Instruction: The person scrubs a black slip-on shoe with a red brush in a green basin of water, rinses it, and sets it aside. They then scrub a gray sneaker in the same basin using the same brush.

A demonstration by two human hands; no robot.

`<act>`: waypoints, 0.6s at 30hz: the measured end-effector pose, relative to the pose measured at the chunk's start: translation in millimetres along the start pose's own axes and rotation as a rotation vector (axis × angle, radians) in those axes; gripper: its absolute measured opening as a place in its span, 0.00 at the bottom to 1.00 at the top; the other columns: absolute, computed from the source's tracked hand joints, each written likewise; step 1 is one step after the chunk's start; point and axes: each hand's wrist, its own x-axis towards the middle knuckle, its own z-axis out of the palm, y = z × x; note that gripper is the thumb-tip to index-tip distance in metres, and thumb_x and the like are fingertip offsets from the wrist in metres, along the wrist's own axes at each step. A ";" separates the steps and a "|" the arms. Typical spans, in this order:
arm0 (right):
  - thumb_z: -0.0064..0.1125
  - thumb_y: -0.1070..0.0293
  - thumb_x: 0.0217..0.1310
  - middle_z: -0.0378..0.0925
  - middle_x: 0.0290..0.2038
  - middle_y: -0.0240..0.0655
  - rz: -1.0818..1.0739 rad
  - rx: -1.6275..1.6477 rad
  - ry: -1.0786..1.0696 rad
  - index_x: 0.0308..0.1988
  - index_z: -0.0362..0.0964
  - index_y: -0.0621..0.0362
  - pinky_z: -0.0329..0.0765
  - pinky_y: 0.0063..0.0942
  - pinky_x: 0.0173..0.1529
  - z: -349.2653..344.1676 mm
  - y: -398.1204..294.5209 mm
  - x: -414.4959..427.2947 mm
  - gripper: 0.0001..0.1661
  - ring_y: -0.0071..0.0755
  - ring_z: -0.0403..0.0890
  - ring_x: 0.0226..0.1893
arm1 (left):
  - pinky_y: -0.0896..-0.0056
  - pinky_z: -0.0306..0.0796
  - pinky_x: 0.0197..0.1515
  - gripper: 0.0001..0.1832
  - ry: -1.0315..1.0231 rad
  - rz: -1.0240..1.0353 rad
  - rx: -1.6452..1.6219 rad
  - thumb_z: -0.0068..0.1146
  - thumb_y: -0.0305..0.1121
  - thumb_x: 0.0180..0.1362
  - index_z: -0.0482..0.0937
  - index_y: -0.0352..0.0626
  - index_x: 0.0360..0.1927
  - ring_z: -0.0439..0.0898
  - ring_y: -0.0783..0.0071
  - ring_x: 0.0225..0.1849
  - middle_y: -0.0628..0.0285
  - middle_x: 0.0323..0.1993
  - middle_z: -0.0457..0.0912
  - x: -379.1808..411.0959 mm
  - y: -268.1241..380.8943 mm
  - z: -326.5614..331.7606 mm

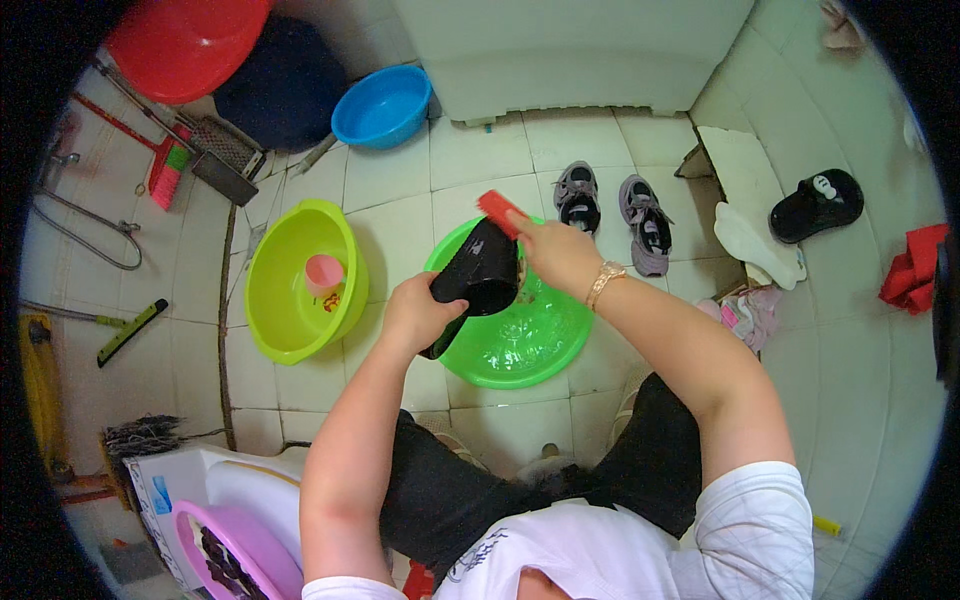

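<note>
Over a bright green basin (517, 352) holding water, my left hand (412, 311) grips a black slipper (487, 274), tilted and wet-looking. My right hand (559, 251) holds a red scrubbing brush (501, 212) by its back, against the upper side of the slipper. Something pale shows behind the slipper's right edge, but I cannot tell what it is. Another black slipper (817, 206), with a white character figure on its strap, lies off to the right.
On the left stands a yellow-green basin (262, 300) with a pink cup (324, 275) inside. A pair of grey-purple sneakers (646, 225) sits beyond my right hand. A blue basin (382, 112) is farther back. A pink-purple basin (262, 547) is at lower left.
</note>
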 end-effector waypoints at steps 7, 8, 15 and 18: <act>0.47 0.63 0.66 0.79 0.30 0.48 -0.156 0.057 -0.113 0.62 0.65 0.39 0.78 0.51 0.32 43.7 -13.3 -23.9 0.25 0.55 0.83 0.29 | 0.57 0.76 0.51 0.30 0.060 0.021 0.081 0.71 0.41 0.44 0.81 0.37 0.51 0.84 0.50 0.44 0.45 0.42 0.85 -6.0 1.0 -0.3; 0.48 0.62 0.66 0.80 0.28 0.49 -0.074 0.039 -0.113 0.59 0.67 0.42 0.78 0.51 0.32 27.7 -2.9 -10.0 0.22 0.54 0.83 0.28 | 0.57 0.76 0.50 0.30 0.063 0.016 0.048 0.71 0.41 0.43 0.81 0.37 0.50 0.84 0.50 0.44 0.45 0.42 0.85 -7.1 3.9 0.4; 0.43 0.65 0.67 0.80 0.28 0.51 -0.184 0.078 -0.062 0.59 0.66 0.46 0.78 0.53 0.33 30.8 -36.6 -42.2 0.21 0.53 0.83 0.30 | 0.57 0.77 0.49 0.29 0.089 0.062 -0.001 0.71 0.40 0.44 0.82 0.37 0.49 0.85 0.52 0.43 0.46 0.39 0.85 -4.2 -0.1 0.3; 0.43 0.65 0.68 0.81 0.28 0.46 0.015 0.103 -0.060 0.58 0.67 0.48 0.78 0.52 0.32 13.8 3.1 -6.7 0.21 0.54 0.83 0.28 | 0.58 0.77 0.49 0.28 0.093 0.053 -0.045 0.71 0.40 0.43 0.82 0.38 0.49 0.85 0.52 0.43 0.46 0.39 0.85 -7.6 8.8 0.1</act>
